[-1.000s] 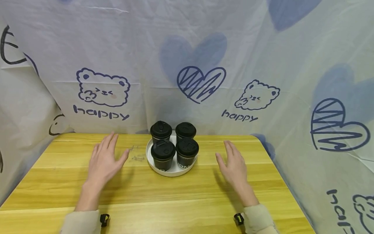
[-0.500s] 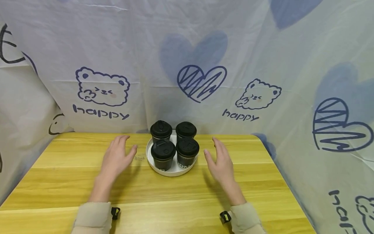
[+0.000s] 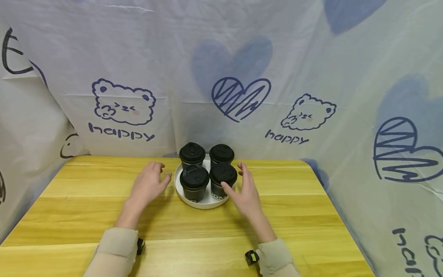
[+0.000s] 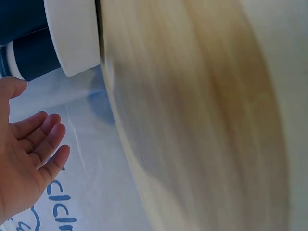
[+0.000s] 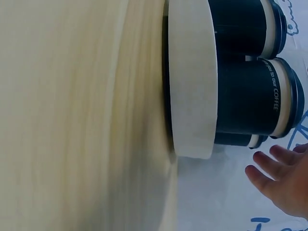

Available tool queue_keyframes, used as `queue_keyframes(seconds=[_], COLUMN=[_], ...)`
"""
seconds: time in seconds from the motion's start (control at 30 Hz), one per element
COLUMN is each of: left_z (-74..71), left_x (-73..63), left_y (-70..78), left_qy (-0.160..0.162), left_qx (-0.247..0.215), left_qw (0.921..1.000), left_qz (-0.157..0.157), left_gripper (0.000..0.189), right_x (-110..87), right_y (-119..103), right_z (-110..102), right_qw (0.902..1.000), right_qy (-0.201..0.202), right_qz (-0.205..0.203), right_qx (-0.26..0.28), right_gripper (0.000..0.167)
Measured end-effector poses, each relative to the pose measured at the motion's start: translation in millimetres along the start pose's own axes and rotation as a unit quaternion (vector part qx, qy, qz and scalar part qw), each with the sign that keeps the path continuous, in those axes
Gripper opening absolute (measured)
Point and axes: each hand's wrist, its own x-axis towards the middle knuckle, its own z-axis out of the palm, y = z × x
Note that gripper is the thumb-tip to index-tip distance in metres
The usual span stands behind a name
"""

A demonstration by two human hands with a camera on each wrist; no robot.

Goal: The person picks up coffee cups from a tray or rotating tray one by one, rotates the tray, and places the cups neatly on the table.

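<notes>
Several black paper coffee cups with black lids, such as the front left cup (image 3: 194,182) and the front right cup (image 3: 221,181), stand upright on a round white tray (image 3: 204,205). To the left of the tray, my left hand (image 3: 149,186) is held with its fingers loosely bent and nothing in them. My right hand (image 3: 247,194) is at the tray's right side, its thumb overlapping the front right cup in the head view. In the right wrist view a gap shows between those fingers (image 5: 269,175) and the nearest cup (image 5: 245,96). Neither hand holds anything.
The tray sits near the back edge of a wooden table (image 3: 194,246). Behind it hangs a pale cloth (image 3: 166,57) printed with hearts and bears, which also runs along both sides. A small black device (image 3: 251,257) is worn at the right wrist.
Both hands have moved inward toward the tray from either side. The right one is now level with the front right cup. Tray and cups stay where they were.
</notes>
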Motion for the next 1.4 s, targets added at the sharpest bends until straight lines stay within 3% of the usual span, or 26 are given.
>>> queue_keyframes(seconds=[0.27,0.53,0.8,1.2,1.4], left_z=[8.5,13.6,18.5,30.0,33.3], left_x=[6.0,9.0,15.0,19.6,19.0], left_y=[2.2,4.2,5.4,7.4,11.2], left_qy=[-0.025,-0.056,-0.092,-0.115,-0.122], left_qx=[0.019,0.047,0.065,0.087,0.100], left_qw=[0.9995,0.9973,0.9937,0.9896,0.9874], left_qz=[0.007,0.008,0.002,0.001,0.005], left_gripper=[0.048,0.047,0.042,0.051,0.046], right_x=[-1.7,-2.0,1.9,2.2,0.9], right_y=[1,1,4,6,6], right_z=[10,16,20,29,30], right_qw=[0.9963,0.9947,0.9927,0.9882,0.9870], right_qy=[-0.017,-0.036,-0.041,-0.007,0.009], right_qz=[0.043,0.065,0.059,0.074,0.075], right_qx=[0.073,0.072,0.097,0.134,0.142], right_gripper=[0.107,0.115,0.111,0.103,0.096])
